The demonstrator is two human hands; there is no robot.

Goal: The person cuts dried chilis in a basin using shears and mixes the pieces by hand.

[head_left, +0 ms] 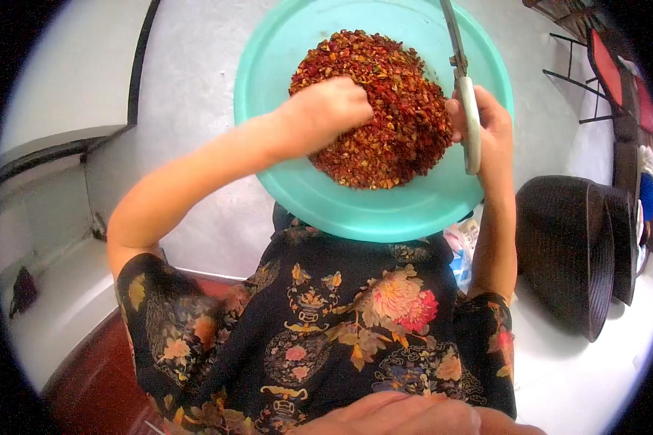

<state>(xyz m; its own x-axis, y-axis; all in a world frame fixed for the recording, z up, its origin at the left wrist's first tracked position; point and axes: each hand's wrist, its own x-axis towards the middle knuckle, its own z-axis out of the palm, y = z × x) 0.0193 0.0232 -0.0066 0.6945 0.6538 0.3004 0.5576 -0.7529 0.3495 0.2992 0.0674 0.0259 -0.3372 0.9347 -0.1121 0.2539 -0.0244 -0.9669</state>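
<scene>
"Flowered shirt (308, 326) nearest of all, black underneath the pattern. What lies just beyond it?"

"Green basin (450, 210), round and wide, its near rim seemingly right up against the shirt. I can't tell what it rests on."

"And inside?"

"Red flakes (395, 119), heaped in the middle, with bare basin showing to the left, right and near side."

"What's the left hand (330, 112) doing?"

"It's over the left part of the heap, a little blurred. The fingers are curled under, but I can't tell whether that grip is closed on anything."

"And the right hand (492, 127)?"

"Over the right side of the basin, just beside the heap. That grip has hold of the scissors (471, 127) by their pale handle, with the blades pointing to the far side."

"Anything farther right?"

"Two dark baskets (562, 246), one partly behind the other, well apart from the basin. Beyond them, on the far right, a red seat (606, 69) on thin black legs."

"And over here on the left?"

"Grey floor (199, 188), just beside the basin."
</scene>
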